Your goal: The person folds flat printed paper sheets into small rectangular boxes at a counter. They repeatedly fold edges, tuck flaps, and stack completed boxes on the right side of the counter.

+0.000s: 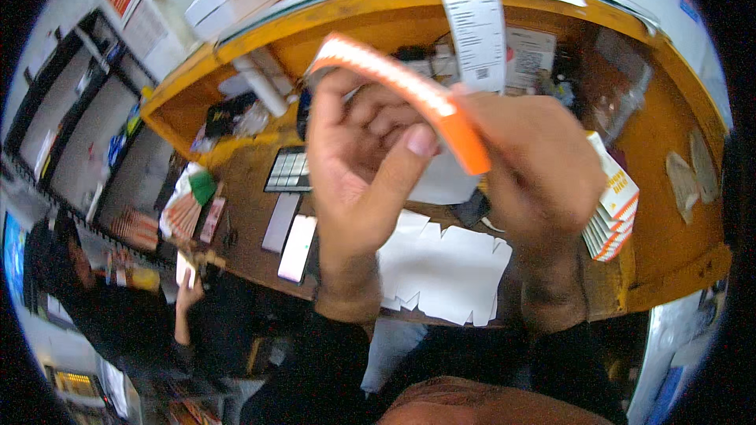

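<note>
Raised above the desk, a thin, slightly bowed orange strip (pixel 411 85) with a bright row of white marks spans my two hands; its exact kind cannot be made out. My left hand (pixel 354 189) is closed around its left part, with the thumb up against the near side and the fingers curled behind. At the strip's lower right end, my right hand (pixel 547 161) grips it, its fingertips mostly hidden and blurred. Beneath both hands lies white paper (pixel 445 267) with jagged, cut edges. Beside my right hand is a stack of white packets (pixel 613 208) with orange stripes.
Left of my left forearm lie a lit phone (pixel 298 248), a second phone (pixel 281 222) and a dark device (pixel 288 170) with a grid. A printed paper slip (pixel 475 35) hangs from the wooden shelf (pixel 370 8). Another person's hand (pixel 187 299) holds a phone at far left.
</note>
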{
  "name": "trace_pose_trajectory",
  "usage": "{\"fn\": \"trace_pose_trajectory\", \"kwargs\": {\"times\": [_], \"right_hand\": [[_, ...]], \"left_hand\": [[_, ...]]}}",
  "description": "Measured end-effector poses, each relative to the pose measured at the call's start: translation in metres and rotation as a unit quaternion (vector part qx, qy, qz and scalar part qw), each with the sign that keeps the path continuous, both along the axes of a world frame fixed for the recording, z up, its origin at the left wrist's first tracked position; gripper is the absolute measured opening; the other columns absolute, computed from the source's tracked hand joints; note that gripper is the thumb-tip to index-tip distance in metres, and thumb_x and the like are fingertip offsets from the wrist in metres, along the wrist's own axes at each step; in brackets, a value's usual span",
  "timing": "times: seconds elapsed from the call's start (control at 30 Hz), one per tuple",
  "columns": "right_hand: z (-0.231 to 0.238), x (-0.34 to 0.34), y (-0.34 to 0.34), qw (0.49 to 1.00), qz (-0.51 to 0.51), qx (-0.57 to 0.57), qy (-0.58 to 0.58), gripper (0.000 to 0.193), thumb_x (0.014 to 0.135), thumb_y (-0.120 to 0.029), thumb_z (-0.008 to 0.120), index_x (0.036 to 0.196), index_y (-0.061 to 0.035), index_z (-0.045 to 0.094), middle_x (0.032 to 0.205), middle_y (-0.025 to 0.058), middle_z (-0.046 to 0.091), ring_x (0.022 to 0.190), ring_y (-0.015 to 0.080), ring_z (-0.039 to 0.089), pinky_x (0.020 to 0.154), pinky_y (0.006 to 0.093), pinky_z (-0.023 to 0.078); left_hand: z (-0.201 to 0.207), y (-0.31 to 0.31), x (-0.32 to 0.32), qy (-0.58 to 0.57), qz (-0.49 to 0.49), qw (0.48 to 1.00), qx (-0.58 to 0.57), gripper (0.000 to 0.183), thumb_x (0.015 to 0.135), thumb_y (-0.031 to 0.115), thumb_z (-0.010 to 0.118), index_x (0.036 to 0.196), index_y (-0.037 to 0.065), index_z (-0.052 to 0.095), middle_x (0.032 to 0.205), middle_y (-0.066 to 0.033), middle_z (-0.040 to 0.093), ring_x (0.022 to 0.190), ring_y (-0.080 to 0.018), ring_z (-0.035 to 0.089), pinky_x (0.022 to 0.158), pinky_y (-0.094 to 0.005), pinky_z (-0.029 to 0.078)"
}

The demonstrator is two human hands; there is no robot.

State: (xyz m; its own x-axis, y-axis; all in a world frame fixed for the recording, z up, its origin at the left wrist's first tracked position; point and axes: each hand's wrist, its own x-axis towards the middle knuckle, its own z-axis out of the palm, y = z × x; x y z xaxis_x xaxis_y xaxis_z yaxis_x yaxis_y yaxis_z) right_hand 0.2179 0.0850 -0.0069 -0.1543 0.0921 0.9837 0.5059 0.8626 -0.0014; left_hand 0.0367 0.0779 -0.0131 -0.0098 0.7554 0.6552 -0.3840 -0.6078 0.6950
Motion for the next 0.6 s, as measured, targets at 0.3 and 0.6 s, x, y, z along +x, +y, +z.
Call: {"fn": "trace_pose_trajectory", "kwargs": {"times": [0.3,0.6], "right_hand": [[-0.002,-0.008,-0.004,1.0,-0.01,0.002,-0.021,0.034,0.083,0.014,0.081,0.116,0.0045,0.08,0.111,0.0195,0.082,0.097,0.0308,0.078,0.086,0.0385,0.061],[-0.014,0.0,-0.005,0.981,0.111,-0.107,0.116,0.021,0.096,0.012,0.078,0.116,0.0091,0.074,0.115,0.0241,0.08,0.104,0.0242,0.077,0.096,0.0346,0.06]], "left_hand": [[-0.004,0.0,-0.001,-0.033,-0.029,0.997,0.059,0.053,0.104,0.008,0.075,0.146,-0.002,0.046,0.123,-0.0154,0.074,0.108,-0.0176,0.074,0.081,-0.0312,0.064],[-0.003,0.001,-0.001,0.014,0.155,0.973,0.17,0.047,0.101,0.006,0.081,0.139,-0.004,0.056,0.111,-0.0141,0.081,0.092,-0.0139,0.079,0.069,-0.0221,0.06]]}}
